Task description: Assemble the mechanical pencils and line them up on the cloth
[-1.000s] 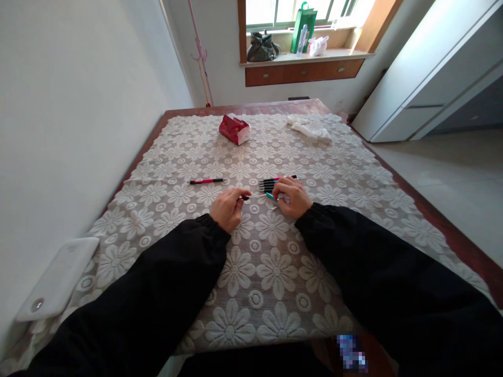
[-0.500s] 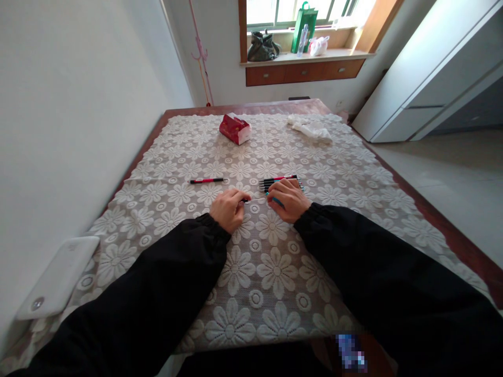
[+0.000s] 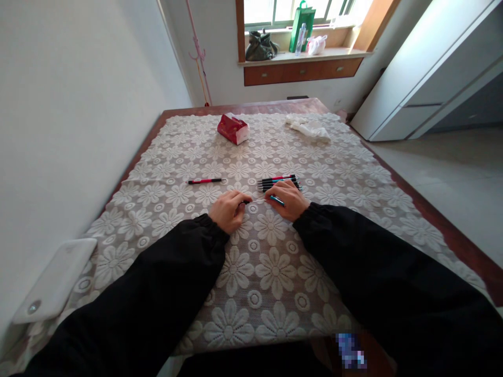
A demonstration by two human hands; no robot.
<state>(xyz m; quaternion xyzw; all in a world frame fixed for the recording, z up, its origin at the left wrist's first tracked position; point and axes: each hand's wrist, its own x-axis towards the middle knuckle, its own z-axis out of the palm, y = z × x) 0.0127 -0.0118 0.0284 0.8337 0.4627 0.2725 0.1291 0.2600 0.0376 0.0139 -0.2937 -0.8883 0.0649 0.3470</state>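
My left hand [image 3: 226, 210] is closed, with thumb and fingers pinching a small black pen part [image 3: 245, 202]. My right hand [image 3: 290, 201] is closed round a teal pen barrel [image 3: 277, 200], which slants down to the right. A thin pale rod [image 3: 258, 200], looking like a pen refill, spans the gap between both hands. Just beyond my right hand lie several pens [image 3: 268, 184] side by side, mostly black with red or teal parts; my fingers partly cover them. Off to the left, a single red and black pen [image 3: 205, 181] rests on the lace tablecloth [image 3: 275, 269].
A red tissue pack [image 3: 233, 129] and a crumpled white plastic bag [image 3: 308, 129] sit toward the table's far end. At the near left, a white device [image 3: 55, 280] stands against the wall. Bags and a bottle [image 3: 301, 40] are on the windowsill.
The fingers of my right hand have shifted, and more of the teal barrel shows below them. My left hand keeps its pinch. The whole view has moved slightly.
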